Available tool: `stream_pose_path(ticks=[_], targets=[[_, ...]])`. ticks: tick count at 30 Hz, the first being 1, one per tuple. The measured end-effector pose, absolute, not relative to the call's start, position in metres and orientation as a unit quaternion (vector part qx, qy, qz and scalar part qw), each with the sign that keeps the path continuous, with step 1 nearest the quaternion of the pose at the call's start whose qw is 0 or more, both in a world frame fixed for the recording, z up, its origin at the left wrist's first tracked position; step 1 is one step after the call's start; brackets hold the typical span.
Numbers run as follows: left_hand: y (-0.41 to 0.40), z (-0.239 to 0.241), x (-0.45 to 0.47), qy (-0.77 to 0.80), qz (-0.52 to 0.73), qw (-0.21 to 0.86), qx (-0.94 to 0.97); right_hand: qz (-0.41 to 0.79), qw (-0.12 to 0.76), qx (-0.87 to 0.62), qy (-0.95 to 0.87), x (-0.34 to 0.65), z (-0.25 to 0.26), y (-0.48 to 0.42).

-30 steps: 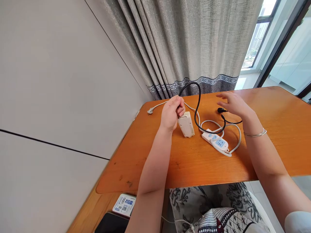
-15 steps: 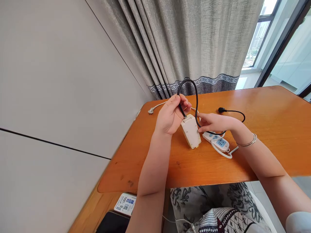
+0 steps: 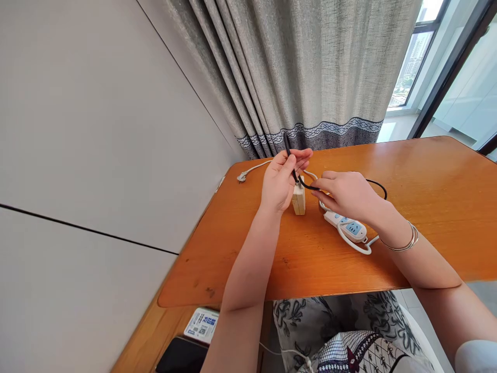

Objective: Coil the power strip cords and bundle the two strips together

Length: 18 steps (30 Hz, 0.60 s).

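My left hand (image 3: 280, 180) is closed on a black cable (image 3: 309, 187), pinching it between thumb and fingers just above an off-white power brick (image 3: 298, 200). The brick hangs from this cable, its narrow side turned toward me and partly covered by my left hand. Further along, my right hand (image 3: 344, 192) pinches the same cable between thumb and fingers. A short bend of cable spans the gap between both hands. Beneath my right hand lies a white power strip (image 3: 355, 228) with blue socket faces. The cable's black plug is hidden behind my right hand.
A white plug (image 3: 241, 177) on a white cord lies at the table's (image 3: 310, 264) far left. Grey curtains (image 3: 330, 67) hang behind, and a pale panel (image 3: 97, 129) rises at left. Below the left edge are a dark phone-like object (image 3: 181, 356) and a printed white box (image 3: 202, 325).
The power brick has turned from its broad face to its narrow side. My right hand has risen and now grips the cable, and the tall cable loop has been drawn down. My left hand moved slightly right.
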<state>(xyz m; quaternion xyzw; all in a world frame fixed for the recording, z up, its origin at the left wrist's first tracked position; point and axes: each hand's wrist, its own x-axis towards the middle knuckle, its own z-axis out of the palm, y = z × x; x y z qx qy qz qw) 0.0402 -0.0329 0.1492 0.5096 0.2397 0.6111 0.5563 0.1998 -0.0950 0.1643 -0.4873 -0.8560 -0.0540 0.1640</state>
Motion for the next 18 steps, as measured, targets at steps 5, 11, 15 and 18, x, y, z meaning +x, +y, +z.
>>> stream_pose_path(ticks=[5,11,15,18], targets=[[-0.044,0.146,0.045,0.249,0.558,0.548,0.57,-0.038,0.284,-0.41,-0.866,0.206,0.159,-0.093],[-0.053,0.142,0.044,0.256,0.492,0.489,0.674,0.031,0.386,-0.46,-0.799,0.208,0.164,-0.093],[-0.056,0.146,0.041,0.258,0.443,0.436,0.74,0.078,0.403,-0.439,-0.799,0.217,0.17,-0.093],[-0.058,0.148,0.04,0.265,0.429,0.413,0.758,0.116,0.39,-0.423,-0.81,0.235,0.174,-0.092]])
